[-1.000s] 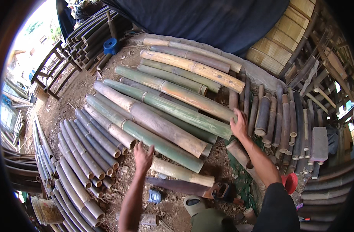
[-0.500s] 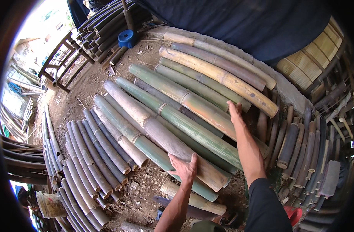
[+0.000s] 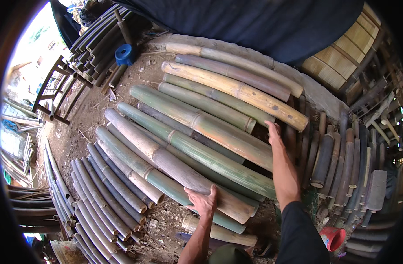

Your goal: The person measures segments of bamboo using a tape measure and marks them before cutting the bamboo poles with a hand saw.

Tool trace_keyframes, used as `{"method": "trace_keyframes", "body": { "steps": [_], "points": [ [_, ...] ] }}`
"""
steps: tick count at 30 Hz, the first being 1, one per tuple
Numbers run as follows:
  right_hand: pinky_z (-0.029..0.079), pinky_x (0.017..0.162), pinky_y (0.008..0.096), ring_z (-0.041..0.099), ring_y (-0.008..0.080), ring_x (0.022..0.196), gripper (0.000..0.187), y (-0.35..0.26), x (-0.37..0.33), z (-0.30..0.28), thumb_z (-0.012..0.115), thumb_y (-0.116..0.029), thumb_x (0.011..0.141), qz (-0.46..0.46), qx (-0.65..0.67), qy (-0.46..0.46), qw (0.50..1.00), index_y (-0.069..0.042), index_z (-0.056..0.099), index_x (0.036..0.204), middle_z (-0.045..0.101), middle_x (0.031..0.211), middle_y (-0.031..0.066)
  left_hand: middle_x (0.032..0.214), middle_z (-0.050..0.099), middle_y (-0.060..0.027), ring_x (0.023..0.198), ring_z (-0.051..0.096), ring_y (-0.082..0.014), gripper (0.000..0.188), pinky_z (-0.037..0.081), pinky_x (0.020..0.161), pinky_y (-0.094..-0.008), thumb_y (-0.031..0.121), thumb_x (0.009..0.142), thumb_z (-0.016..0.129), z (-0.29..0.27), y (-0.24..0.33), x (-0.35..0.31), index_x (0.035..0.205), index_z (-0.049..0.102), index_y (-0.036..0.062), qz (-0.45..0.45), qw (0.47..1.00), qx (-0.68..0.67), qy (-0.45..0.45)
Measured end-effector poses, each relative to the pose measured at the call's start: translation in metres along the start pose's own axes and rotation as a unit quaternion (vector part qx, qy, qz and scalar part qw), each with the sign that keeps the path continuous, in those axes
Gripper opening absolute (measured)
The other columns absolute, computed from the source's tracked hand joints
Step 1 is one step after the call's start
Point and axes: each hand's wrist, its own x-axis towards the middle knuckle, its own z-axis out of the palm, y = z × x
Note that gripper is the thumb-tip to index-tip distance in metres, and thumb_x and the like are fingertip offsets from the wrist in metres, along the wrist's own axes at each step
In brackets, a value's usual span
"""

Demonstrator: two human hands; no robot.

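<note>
Thick bamboo poles lie side by side in front of me, slanting from far left to near right. My left hand rests, fingers spread, on the near part of a greyish-brown pole, its fingertips reaching toward the blue-green pole beside it. My right hand is open, its fingertips by the near end of an olive pole; I cannot tell if they touch. Left of it ends a green pole. A large green-orange pole and a pale-streaked green pole pass between my hands.
Thinner dark poles are laid out at left; more short poles stand at right. A yellow pole lies farther back, before a concrete ledge. A blue stool, wooden chair frame and red container are around.
The view has shifted, so the poles sit farther left. My right hand has moved right, off the green pole's end to beside the olive one. My left hand stays on the greyish-brown pole.
</note>
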Motion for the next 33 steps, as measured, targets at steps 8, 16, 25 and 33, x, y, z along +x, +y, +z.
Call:
{"method": "trace_keyframes", "body": {
  "steps": [8, 16, 25, 33],
  "points": [
    [0.047, 0.068, 0.0324, 0.058, 0.0142, 0.072, 0.031, -0.123, -0.138, 0.016, 0.077, -0.034, 0.085, -0.209, 0.037, -0.083, 0.974, -0.005, 0.067, 0.085, 0.068, 0.080, 0.0047, 0.155, 0.028, -0.0231, 0.146, 0.025, -0.0313, 0.126, 0.010, 0.113, -0.0708, 0.064, 0.077, 0.067, -0.017, -0.004, 0.005, 0.152, -0.003, -0.0088, -0.001, 1.000, 0.006, 0.010],
    [0.041, 0.081, 0.0456, 0.057, 0.0281, 0.080, 0.019, -0.106, -0.361, 0.071, 0.077, -0.018, 0.081, -0.544, -0.134, 0.024, 0.828, -0.009, 0.060, 0.081, 0.062, 0.080, 0.0068, 0.160, 0.018, -0.0231, 0.150, 0.019, -0.0316, 0.128, 0.016, 0.111, -0.0725, 0.075, 0.079, 0.059, -0.026, -0.017, 0.014, 0.152, -0.007, -0.0084, 0.051, 0.994, -0.035, -0.096],
    [0.044, 0.083, 0.0494, 0.061, 0.0338, 0.084, 0.017, -0.021, -0.505, -0.063, 0.075, -0.012, 0.081, -0.523, -0.209, -0.205, 0.800, -0.006, 0.064, 0.093, 0.066, 0.088, 0.0119, 0.121, 0.059, -0.0192, 0.100, 0.062, -0.0253, 0.074, 0.053, 0.088, -0.0386, 0.041, 0.083, 0.073, -0.129, -0.023, -0.026, 0.135, 0.046, -0.0034, 0.058, 0.712, -0.529, -0.458],
    [0.048, 0.084, 0.0358, 0.057, 0.0152, 0.099, 0.069, -0.007, -0.436, -0.076, 0.068, -0.056, 0.087, 0.123, 0.088, -0.405, 0.902, -0.004, 0.054, 0.131, 0.060, 0.113, 0.0071, 0.110, 0.065, -0.0155, 0.092, 0.066, -0.0247, 0.073, 0.057, 0.081, -0.0374, 0.035, 0.079, 0.079, -0.146, -0.111, -0.115, 0.132, 0.047, -0.0044, 0.078, 0.744, -0.510, -0.424]
  ]
}}
